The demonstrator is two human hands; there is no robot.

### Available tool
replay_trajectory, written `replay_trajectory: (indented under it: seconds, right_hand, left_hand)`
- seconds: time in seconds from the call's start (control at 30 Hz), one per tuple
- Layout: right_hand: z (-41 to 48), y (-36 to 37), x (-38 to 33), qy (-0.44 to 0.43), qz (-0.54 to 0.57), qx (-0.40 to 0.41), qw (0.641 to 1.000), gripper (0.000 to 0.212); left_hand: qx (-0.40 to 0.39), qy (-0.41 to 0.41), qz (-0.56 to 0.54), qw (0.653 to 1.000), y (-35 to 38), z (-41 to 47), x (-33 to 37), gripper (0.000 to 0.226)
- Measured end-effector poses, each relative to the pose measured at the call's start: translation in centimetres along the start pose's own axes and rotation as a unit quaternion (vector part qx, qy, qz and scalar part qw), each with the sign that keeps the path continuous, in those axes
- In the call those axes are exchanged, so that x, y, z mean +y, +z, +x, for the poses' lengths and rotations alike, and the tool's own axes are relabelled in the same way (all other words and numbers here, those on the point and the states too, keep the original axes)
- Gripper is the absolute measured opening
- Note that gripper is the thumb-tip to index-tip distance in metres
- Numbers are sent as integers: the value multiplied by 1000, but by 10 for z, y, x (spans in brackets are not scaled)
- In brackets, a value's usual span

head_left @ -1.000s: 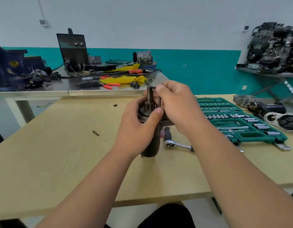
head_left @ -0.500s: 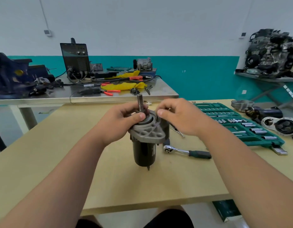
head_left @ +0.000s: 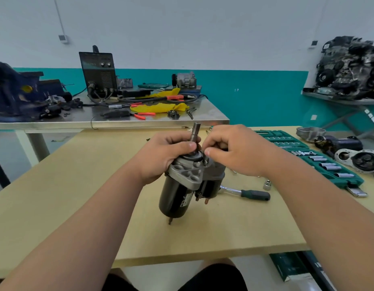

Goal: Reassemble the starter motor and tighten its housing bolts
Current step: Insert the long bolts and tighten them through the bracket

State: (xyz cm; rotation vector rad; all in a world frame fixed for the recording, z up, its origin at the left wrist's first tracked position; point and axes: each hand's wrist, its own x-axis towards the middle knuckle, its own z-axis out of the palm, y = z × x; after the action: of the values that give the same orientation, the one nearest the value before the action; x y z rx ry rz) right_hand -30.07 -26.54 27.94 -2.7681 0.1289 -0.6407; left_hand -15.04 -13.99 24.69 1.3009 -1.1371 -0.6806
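Observation:
The starter motor [head_left: 175,198] stands upright on the wooden table [head_left: 77,185], black body below, grey housing [head_left: 187,173] on top, its shaft [head_left: 195,131] pointing up. My left hand [head_left: 163,156] grips the housing top from the left, thumb against the shaft base. My right hand [head_left: 230,152] pinches a small dark bolt [head_left: 205,161] at the housing's right edge. A ratchet wrench [head_left: 248,193] lies on the table just right of the motor, with a loose socket [head_left: 267,184] beside it.
A green socket set case [head_left: 320,162] lies open at the right. Other motor parts [head_left: 350,152] sit at the far right. Behind stands a metal bench [head_left: 140,120] with a welder, cables, pliers and a blue vise.
The motor has been lowered from in front of my face and now stands on the table. My left hand slid up to the housing top; my right hand came down to its right edge.

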Motion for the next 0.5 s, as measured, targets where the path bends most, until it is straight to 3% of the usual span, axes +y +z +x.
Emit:
replay_trajectory:
  seconds: [0.23, 0.5]
  right_hand:
    - [4, 11, -16, -39, 10, 6, 999, 15]
    - [17, 6, -32, -58, 12, -57, 997, 18]
  left_hand:
    - [20, 0, -94, 995, -17, -18, 1, 24]
    - [26, -7, -91, 996, -24, -24, 2, 28]
